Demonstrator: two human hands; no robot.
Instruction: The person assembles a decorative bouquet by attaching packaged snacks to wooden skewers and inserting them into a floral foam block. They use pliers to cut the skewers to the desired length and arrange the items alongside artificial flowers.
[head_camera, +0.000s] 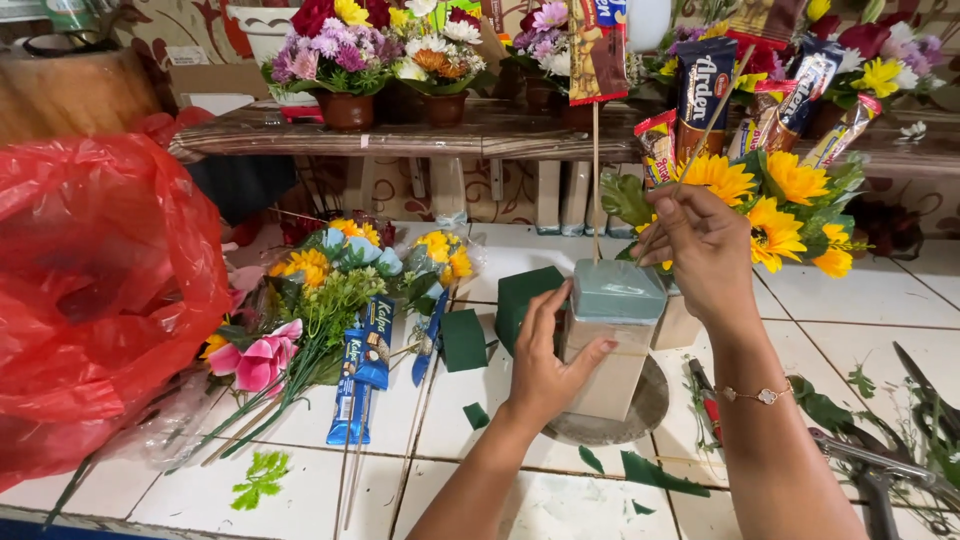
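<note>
1. The left hand (545, 365) is pressed flat against the pale box (610, 350), fingers together, on one round tray (655, 410).
2. The right hand (700, 250) pinches one thin wooden stick (718, 112) above the grey-green foam block (618, 290).
3. Two blue snack packets on sticks (362, 370) lie left, beside a red plastic bag (100, 290).
4. Sunflowers (790, 205) crowd behind.

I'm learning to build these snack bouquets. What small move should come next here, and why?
Probably push the thin stick down into the green foam block. The right hand pinches it slanted beside the sunflowers, while the left hand braces the pale container; one snack stick already stands upright there.
</note>
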